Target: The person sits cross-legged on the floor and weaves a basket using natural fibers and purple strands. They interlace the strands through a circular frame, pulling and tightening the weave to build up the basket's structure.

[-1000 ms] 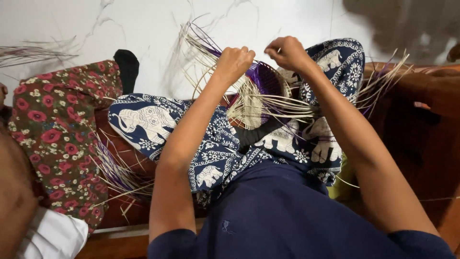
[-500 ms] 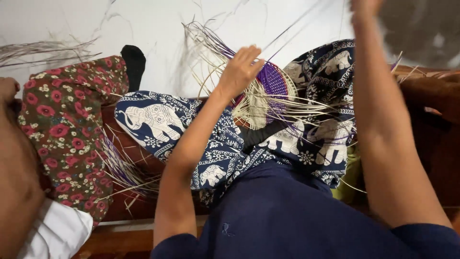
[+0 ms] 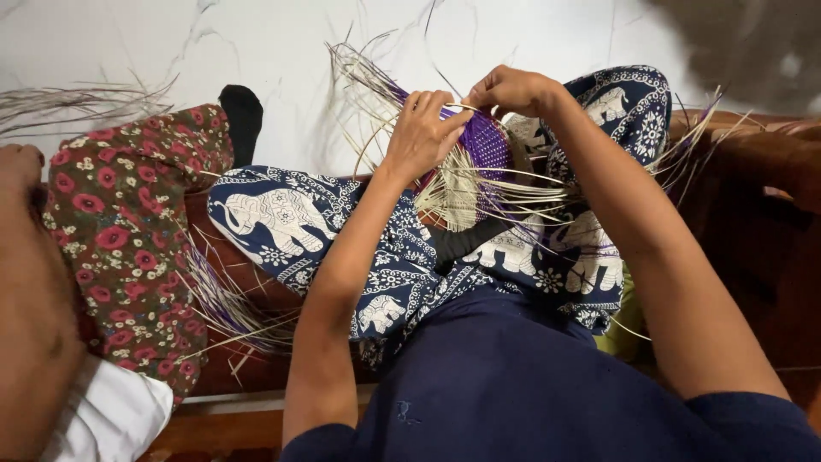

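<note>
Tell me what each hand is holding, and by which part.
The left hand grips the purple-and-straw woven piece at its upper left edge. The right hand pinches a pale straw strand near its end, just above the weave.

Navy short-sleeved shirt, blue elephant-print trousers

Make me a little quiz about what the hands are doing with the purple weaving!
1. True or false: both hands touch the woven piece.
2. What does the right hand pinch? A) a pale strip B) scissors C) a cup
3. What pattern is on the person's trousers?

Key: 1 true, the left hand too. 2 A. 3 white elephants on dark blue.
</note>
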